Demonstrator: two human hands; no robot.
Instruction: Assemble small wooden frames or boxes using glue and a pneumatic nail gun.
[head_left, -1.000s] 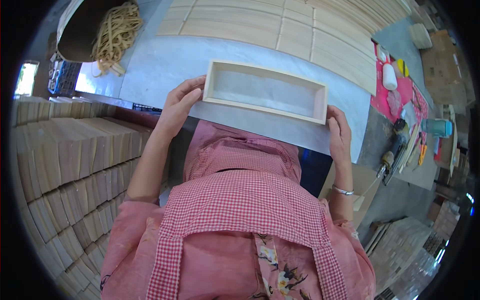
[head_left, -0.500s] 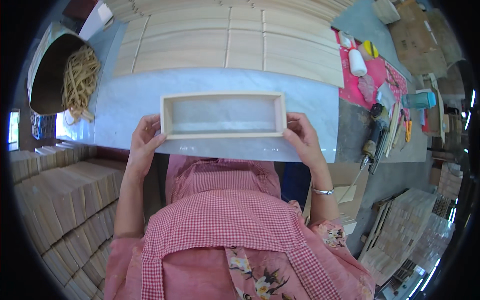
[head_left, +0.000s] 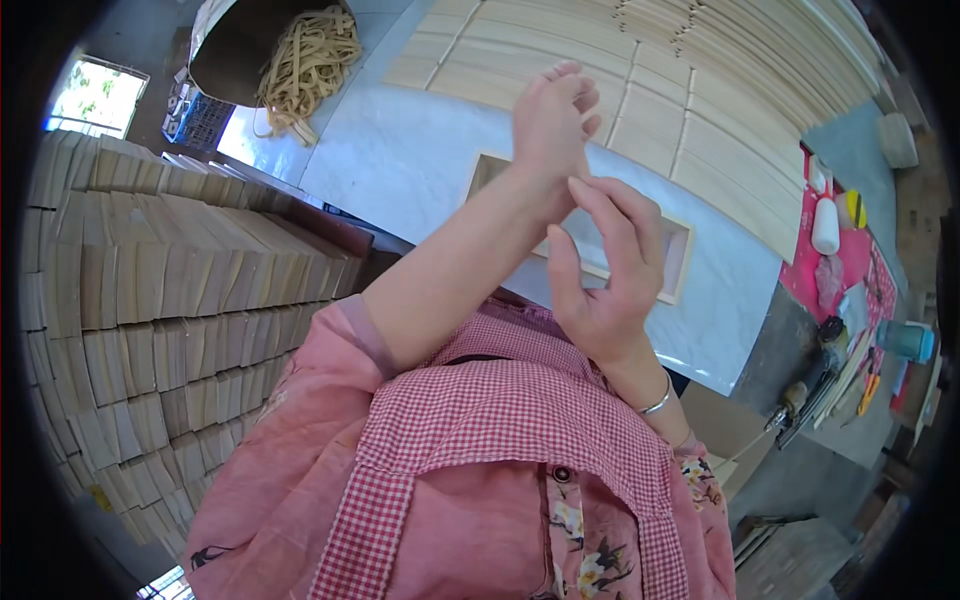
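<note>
My left hand (head_left: 555,125) is raised over the table with its forearm reaching across the front of me. Its fingers are loosely bent and apart, and nothing shows in them. Against the left wrist rest the fingertips of my right hand (head_left: 620,275), its thumb and fingers spread and holding nothing. Below and behind both hands, a shallow rectangular wooden frame (head_left: 684,265) lies on the pale marbled tabletop (head_left: 400,155). My left forearm and right hand cover much of its middle.
Grooved pale boards (head_left: 735,165) cover the far side of the table. A bin (head_left: 225,60) with tan strips (head_left: 315,60) stands far left, above tall wood stacks (head_left: 200,260). To the right are a white bottle (head_left: 826,228), a teal container (head_left: 905,341) and a power tool (head_left: 793,397).
Both hands have let go of the wooden frame, which now lies on the table. My left hand has risen, and my right hand has come over to its wrist. The view has turned left.
</note>
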